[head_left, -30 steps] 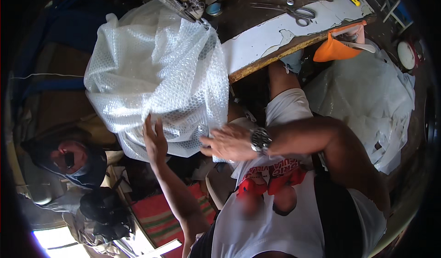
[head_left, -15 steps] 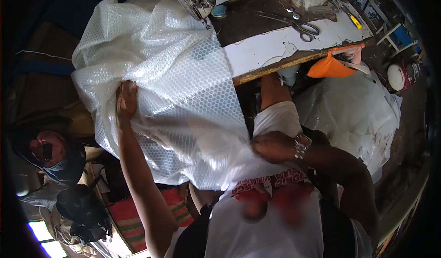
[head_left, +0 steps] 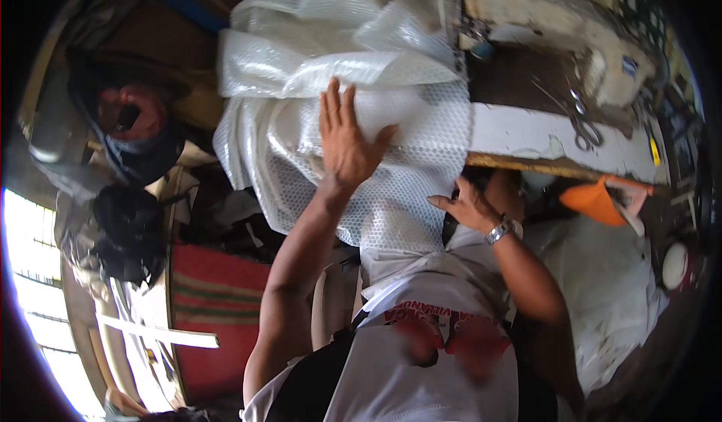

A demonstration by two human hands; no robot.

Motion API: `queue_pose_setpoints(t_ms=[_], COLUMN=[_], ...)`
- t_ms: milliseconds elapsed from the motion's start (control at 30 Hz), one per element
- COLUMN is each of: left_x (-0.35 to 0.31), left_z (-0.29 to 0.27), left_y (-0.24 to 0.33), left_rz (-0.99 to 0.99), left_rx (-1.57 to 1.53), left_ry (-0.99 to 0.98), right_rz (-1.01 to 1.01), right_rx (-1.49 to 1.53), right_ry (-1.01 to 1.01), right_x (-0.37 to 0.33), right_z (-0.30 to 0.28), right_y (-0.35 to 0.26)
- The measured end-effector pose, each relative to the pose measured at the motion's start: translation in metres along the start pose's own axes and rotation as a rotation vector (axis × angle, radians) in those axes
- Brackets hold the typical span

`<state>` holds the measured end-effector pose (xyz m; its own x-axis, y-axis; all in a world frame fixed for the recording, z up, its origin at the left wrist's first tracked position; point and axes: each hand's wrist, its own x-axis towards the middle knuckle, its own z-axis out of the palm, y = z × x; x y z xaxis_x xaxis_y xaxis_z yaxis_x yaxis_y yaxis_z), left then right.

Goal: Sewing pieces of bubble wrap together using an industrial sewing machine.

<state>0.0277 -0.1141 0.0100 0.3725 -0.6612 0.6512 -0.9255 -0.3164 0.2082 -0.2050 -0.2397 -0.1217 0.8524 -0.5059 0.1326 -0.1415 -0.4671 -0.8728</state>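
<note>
A large sheet of clear bubble wrap spreads over my lap and up onto the work table, rumpled into folds on its far side. Its right part reaches the needle end of an old, worn sewing machine. My left hand lies flat on the wrap with fingers stretched and thumb apart. Close to the wrap's lower right edge, above my lap, my right hand has its thumb and fingers spread, holding nothing that I can see.
On the table lie dark-handled scissors and a yellow utility knife. An orange cloth piece hangs at its front edge. Translucent plastic sheeting is heaped at right. A red striped cloth is at left.
My left hand has moved right across the wrap, its fingers now spread. My right hand has come up from my lap and opened. The whole view has shifted, bringing more of the machine into sight.
</note>
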Motion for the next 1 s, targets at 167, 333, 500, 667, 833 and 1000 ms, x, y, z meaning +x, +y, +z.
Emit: queue_pose_setpoints(t_ms=[167,333,500,667,833,1000], left_x=[0.089,0.132,0.129,0.087,0.051,0.036], left_z=[0.036,-0.013,-0.125,-0.2,-0.151,-0.113], left_y=[-0.046,-0.135,-0.092,0.053,0.11,0.101], left_rz=[-0.215,0.097,0.142,0.551,0.774,0.778], left_rx=[0.177,0.211,-0.195,0.334,0.017,-0.273], left_ry=[0.212,-0.202,-0.05,-0.674,-0.892,-0.997], right_rz=[0.019,0.149,-0.032,-0.173,-0.174,-0.009], right_rx=[0.127,-0.013,0.04,0.228,0.221,0.014], right_ry=[-0.069,-0.27,-0.122,-0.092,-0.107,-0.25], right_x=[-0.02,-0.039,-0.045,-0.051,-0.053,-0.051], right_z=[0.035,0.014,0.004,0.009,0.001,-0.003], right_y=[-0.015,-0.023,-0.038,-0.048,-0.051,-0.046])
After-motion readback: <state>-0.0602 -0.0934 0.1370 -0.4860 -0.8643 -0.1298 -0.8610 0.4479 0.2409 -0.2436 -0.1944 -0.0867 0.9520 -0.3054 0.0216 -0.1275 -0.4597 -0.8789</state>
